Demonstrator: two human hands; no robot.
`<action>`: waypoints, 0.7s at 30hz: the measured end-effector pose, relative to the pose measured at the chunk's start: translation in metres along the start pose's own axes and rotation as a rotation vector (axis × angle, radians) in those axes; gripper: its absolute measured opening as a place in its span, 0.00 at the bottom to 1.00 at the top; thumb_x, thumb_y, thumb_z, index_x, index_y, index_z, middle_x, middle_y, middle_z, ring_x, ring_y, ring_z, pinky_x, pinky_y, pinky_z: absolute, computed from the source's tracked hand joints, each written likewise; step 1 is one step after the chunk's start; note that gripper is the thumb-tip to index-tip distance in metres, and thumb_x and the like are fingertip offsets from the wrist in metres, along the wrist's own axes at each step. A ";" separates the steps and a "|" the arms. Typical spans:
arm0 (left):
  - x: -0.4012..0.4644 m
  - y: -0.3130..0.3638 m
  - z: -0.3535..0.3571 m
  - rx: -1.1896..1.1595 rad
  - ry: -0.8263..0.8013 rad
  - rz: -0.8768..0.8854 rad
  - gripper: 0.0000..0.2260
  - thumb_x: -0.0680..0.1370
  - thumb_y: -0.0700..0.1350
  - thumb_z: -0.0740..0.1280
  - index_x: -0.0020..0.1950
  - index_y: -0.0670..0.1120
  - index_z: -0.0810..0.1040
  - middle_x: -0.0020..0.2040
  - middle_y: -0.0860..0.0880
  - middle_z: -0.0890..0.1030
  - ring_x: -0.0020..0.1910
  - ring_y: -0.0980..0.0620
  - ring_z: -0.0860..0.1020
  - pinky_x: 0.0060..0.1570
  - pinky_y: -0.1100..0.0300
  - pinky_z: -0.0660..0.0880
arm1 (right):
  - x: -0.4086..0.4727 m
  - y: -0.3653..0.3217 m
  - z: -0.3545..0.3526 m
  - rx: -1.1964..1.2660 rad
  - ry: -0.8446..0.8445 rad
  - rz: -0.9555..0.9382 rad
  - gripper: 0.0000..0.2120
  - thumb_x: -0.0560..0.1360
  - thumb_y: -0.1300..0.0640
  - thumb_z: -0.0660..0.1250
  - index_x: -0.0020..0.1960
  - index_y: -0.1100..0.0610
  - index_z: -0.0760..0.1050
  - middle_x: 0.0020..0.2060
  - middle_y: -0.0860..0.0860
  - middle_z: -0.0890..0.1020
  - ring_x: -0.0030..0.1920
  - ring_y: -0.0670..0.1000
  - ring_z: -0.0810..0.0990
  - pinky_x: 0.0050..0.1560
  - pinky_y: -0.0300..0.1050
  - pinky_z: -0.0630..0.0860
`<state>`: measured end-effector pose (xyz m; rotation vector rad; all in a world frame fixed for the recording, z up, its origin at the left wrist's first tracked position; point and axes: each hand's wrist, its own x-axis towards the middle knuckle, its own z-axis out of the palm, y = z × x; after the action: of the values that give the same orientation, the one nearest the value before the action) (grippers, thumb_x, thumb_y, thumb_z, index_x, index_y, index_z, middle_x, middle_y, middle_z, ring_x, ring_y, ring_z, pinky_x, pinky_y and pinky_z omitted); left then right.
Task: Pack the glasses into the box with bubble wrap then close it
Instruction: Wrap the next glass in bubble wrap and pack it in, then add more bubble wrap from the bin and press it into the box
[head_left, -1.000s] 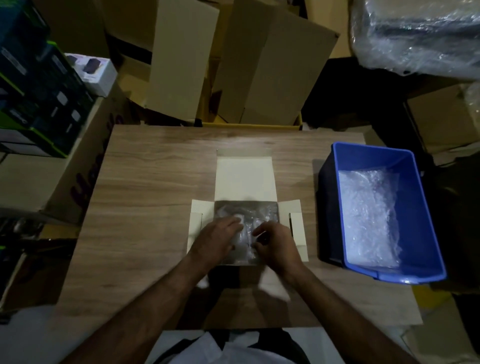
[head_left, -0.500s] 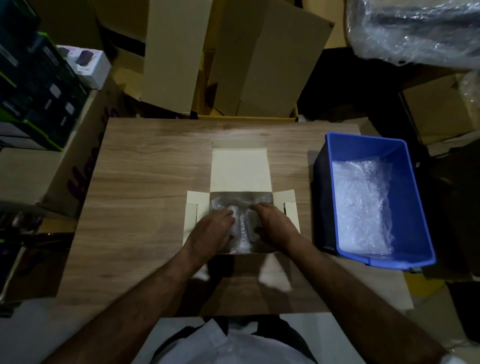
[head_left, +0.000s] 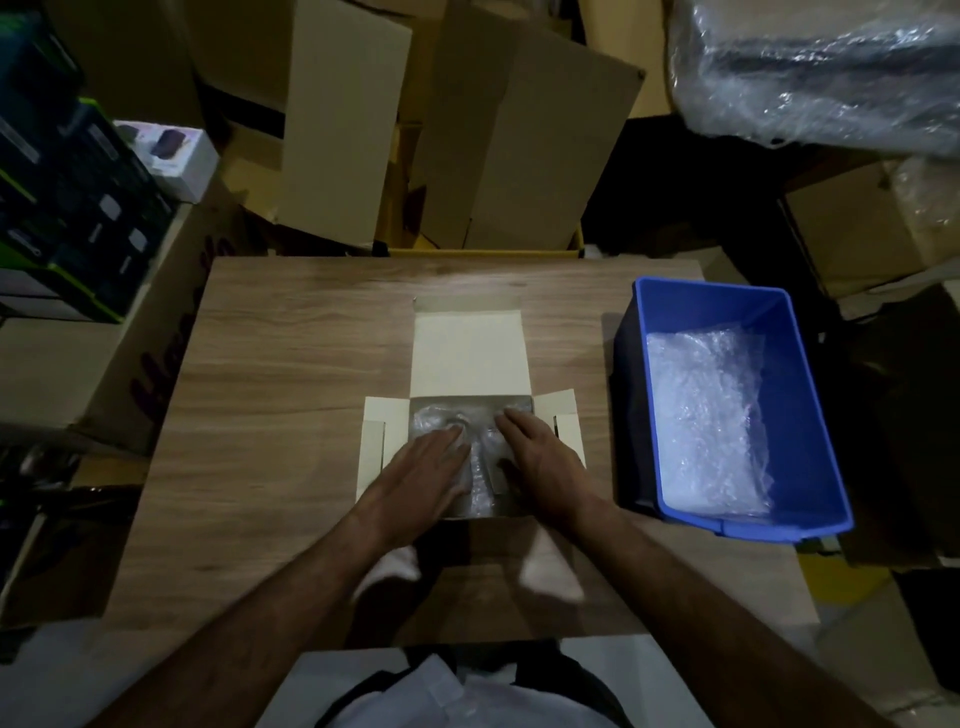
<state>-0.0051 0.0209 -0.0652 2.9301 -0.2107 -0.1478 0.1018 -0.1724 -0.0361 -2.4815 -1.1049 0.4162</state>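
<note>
Hands lay flat with fingers straight, left hand (head_left: 423, 475) and right hand (head_left: 540, 457) pressing bubble wrap (head_left: 480, 467) inside the open box (head_left: 470, 358) on the bench (head_left: 291, 374).

Both hands (head_left: 480, 467) press bubble wrap (head_left: 480, 486) into box (head_left: 467, 358).

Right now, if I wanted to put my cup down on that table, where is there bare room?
The widest bare patch of the table lies left of the open box, out to the left edge. A narrower strip runs behind the box's raised lid. Between the box and the blue bin it is tight, and both hands press into the box.
</note>
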 end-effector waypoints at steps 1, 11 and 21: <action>0.001 0.001 -0.002 0.016 -0.002 -0.001 0.26 0.82 0.55 0.59 0.75 0.42 0.70 0.74 0.40 0.72 0.73 0.44 0.71 0.71 0.47 0.71 | -0.002 0.000 -0.002 -0.005 0.026 0.007 0.30 0.77 0.59 0.71 0.76 0.60 0.66 0.73 0.58 0.70 0.73 0.57 0.70 0.66 0.53 0.77; 0.025 0.027 -0.022 -0.009 0.040 -0.069 0.31 0.79 0.62 0.60 0.76 0.45 0.69 0.78 0.42 0.67 0.76 0.41 0.67 0.73 0.42 0.66 | -0.030 0.026 -0.041 -0.072 0.244 0.060 0.27 0.81 0.48 0.58 0.77 0.60 0.66 0.77 0.61 0.65 0.78 0.60 0.63 0.78 0.57 0.61; 0.140 0.152 -0.050 -0.162 0.364 0.119 0.27 0.85 0.55 0.59 0.77 0.38 0.67 0.78 0.37 0.64 0.77 0.39 0.65 0.74 0.41 0.65 | -0.090 0.111 -0.094 -0.059 0.455 0.299 0.28 0.81 0.47 0.60 0.77 0.57 0.67 0.78 0.61 0.65 0.79 0.60 0.61 0.77 0.58 0.60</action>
<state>0.1190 -0.1379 0.0029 2.7116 -0.2973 0.3651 0.1545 -0.3301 0.0047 -2.6146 -0.5757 -0.1059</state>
